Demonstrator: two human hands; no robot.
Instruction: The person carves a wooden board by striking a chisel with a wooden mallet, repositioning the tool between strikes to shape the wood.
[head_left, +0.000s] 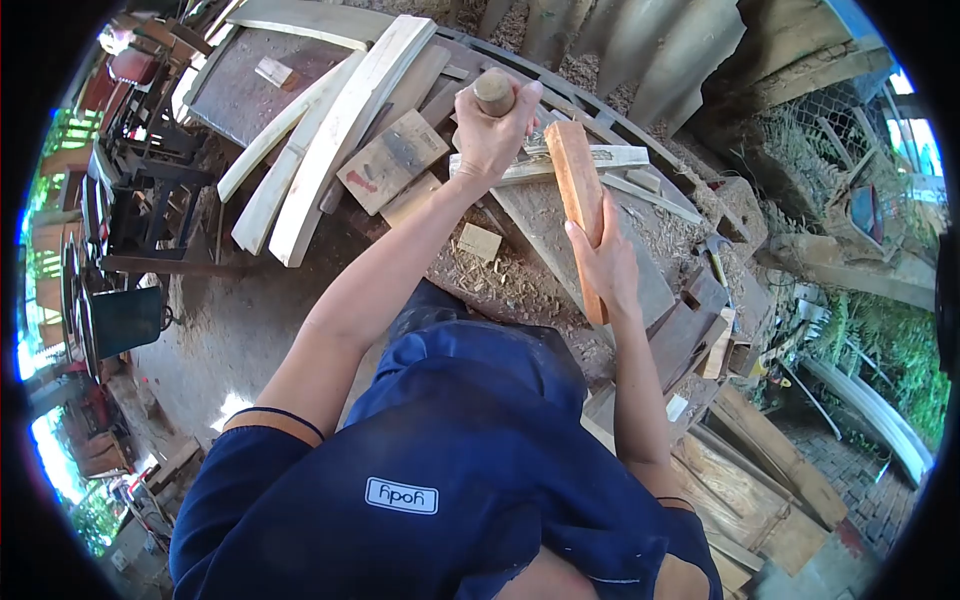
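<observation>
My left hand (487,135) is wrapped around a thick round wooden handle (494,90), seen nearly end-on. Whatever lies below that handle is hidden by the fist. To its right, my right hand (607,262) grips the lower part of a squared reddish-brown wooden bar (572,165), whose top end points away from me. Behind the bar's upper part lies a pale wooden piece (620,157) on the bench. A flat wooden block (393,162) with a red mark and dark stain sits left of my left hand. Nearer my body is a small square offcut (480,241) among shavings.
Long curved pale boards (350,140) lie across the bench's left side. A hammer (716,255) rests at the right beside dark wooden blocks (690,310). Planks (780,455) are stacked at lower right. Corrugated sheets (650,50) stand behind the bench. Chairs (135,200) crowd the left.
</observation>
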